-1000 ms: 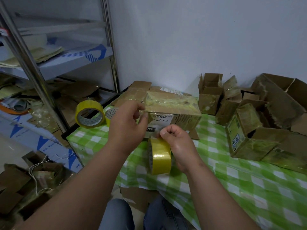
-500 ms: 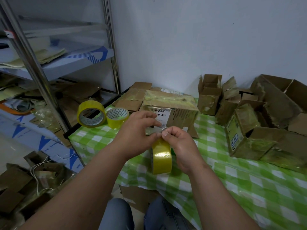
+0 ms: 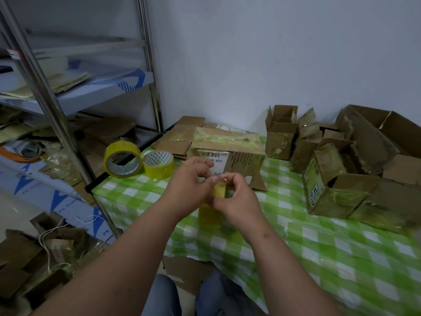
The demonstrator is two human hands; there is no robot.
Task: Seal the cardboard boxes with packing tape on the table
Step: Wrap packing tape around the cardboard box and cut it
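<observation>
A: The room has a pale grey wall [image 3: 262, 53], a metal shelf rack [image 3: 59, 124] at the left, and a worktop [image 3: 341, 252] under a green and white checked plastic cloth.

B: Where is the tape?

A: A yellow roll of packing tape [image 3: 210, 214] stands on edge above the worktop, between both hands. The left hand [image 3: 186, 190] and the right hand [image 3: 237, 199] have the fingers curled narrow, pinching its top; the picture is blurred there.

B: And the boxes?

A: A taped brown cardboard box [image 3: 230, 149] lies just behind the hands. Its white label [image 3: 216, 164] has a barcode and reads "6B-A05". More worn, open cardboard boxes [image 3: 337, 179] stand at the right.

B: Other tape?

A: Two more yellow tape rolls [image 3: 139, 161] sit touching each other at the left corner. A blue and white board under the rack reads "PE Prote".
</observation>
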